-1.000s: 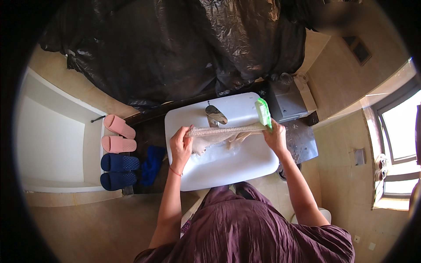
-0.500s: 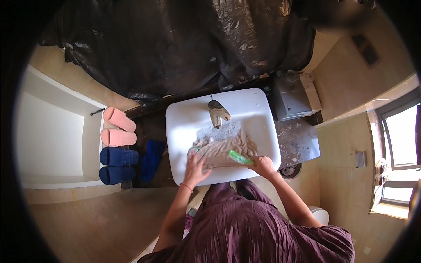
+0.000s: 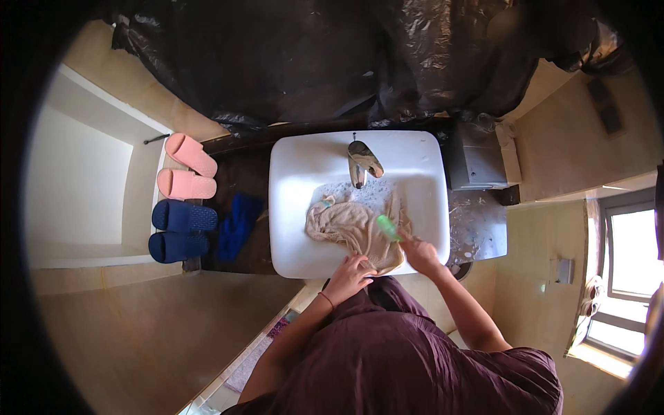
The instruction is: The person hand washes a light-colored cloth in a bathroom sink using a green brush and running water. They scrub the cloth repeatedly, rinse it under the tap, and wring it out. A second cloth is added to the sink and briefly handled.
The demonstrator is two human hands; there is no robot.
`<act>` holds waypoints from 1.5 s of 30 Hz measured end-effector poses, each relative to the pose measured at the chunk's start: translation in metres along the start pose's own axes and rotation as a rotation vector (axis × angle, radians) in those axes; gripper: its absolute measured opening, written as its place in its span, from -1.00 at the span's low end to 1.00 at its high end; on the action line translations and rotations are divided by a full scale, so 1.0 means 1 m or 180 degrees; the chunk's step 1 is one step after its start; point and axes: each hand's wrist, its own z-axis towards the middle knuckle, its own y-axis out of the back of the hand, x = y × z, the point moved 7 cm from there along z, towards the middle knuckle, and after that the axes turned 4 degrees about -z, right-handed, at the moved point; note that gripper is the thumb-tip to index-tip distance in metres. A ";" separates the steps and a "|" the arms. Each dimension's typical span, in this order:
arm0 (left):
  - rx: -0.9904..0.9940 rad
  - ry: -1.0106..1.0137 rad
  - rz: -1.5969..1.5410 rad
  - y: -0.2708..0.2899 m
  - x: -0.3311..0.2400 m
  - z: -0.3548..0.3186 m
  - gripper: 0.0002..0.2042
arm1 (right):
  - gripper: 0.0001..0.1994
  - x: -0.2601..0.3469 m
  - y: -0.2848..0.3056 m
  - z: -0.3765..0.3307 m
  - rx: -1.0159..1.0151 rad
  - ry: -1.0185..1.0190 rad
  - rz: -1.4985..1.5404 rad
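Note:
A wet beige cloth [image 3: 342,223] lies bunched in the white sink [image 3: 289,200], its near end drawn up to the front rim. My left hand [image 3: 349,281] is at that rim, its fingers closed on the cloth's near edge. In my right hand [image 3: 420,256] is a bright green scrubbing brush [image 3: 389,228], slightly blurred, held over the right part of the cloth. Its bristles cannot be made out. Behind the cloth, suds [image 3: 377,190] spread under the metal faucet [image 3: 362,162].
Pink slippers [image 3: 188,184] and navy slippers [image 3: 183,216] stand on a ledge at the left, with a blue cloth [image 3: 241,225] beside them. A grey box [image 3: 476,160] is right of the sink. Black plastic sheeting [image 3: 311,62] hangs behind.
My left hand has moved from the cloth's left side to its near edge at the rim. The cloth is pulled nearer and bunched differently. The brush has shifted and tilted. The view has shifted too.

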 end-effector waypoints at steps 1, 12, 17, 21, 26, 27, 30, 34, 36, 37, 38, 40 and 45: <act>-0.0067 0.0262 -0.0200 -0.001 0.007 -0.004 -0.85 | -0.52 0.014 -0.010 -0.002 0.0210 0.0198 0.0074; -0.0608 0.0872 -0.0399 -0.002 0.033 -0.022 -0.97 | -0.71 -0.020 -0.025 0.028 0.0489 -0.0090 -0.0093; -0.0439 0.0899 -0.0419 -0.004 0.037 -0.030 -0.98 | -0.70 0.027 -0.010 0.013 0.1084 -0.0115 0.0395; -0.0315 0.0909 -0.0583 0.004 0.040 -0.025 -0.98 | -0.73 -0.050 -0.020 0.031 0.0528 -0.0478 0.0269; 0.0434 0.1454 -0.0220 0.021 0.087 -0.037 -0.96 | -0.74 -0.066 -0.009 0.022 0.0500 -0.0686 0.0098; 0.0343 0.1438 0.0400 0.031 0.087 -0.035 -0.95 | -0.74 -0.062 -0.007 0.015 0.0545 -0.0691 0.0175; -0.0373 0.1029 0.1940 0.063 0.063 -0.013 -0.88 | -0.72 -0.026 0.003 -0.001 0.0772 -0.0559 0.0293; 0.0008 0.1127 -0.0613 -0.003 0.061 0.020 -0.74 | -0.69 0.002 0.001 -0.010 0.0884 -0.0309 0.1096; 0.0120 0.0612 -0.0803 -0.034 0.036 0.036 -0.66 | -0.68 -0.026 -0.010 0.000 0.0479 -0.0523 0.1352; 0.0109 0.0407 -0.0576 -0.042 0.023 0.042 -0.64 | -0.68 -0.044 -0.016 0.003 0.0273 -0.0637 0.1476; 0.0010 0.0480 0.0069 -0.037 0.010 0.043 -0.65 | -0.66 -0.056 -0.015 0.005 0.0213 -0.0868 0.1579; 0.0007 0.0470 0.0201 -0.042 0.015 0.046 -0.68 | -0.61 -0.079 -0.023 0.012 -0.0161 -0.0942 0.1578; -0.0252 0.0050 -0.0266 -0.017 0.017 0.048 -0.80 | -0.52 -0.081 -0.046 0.022 0.0122 -0.1099 0.1718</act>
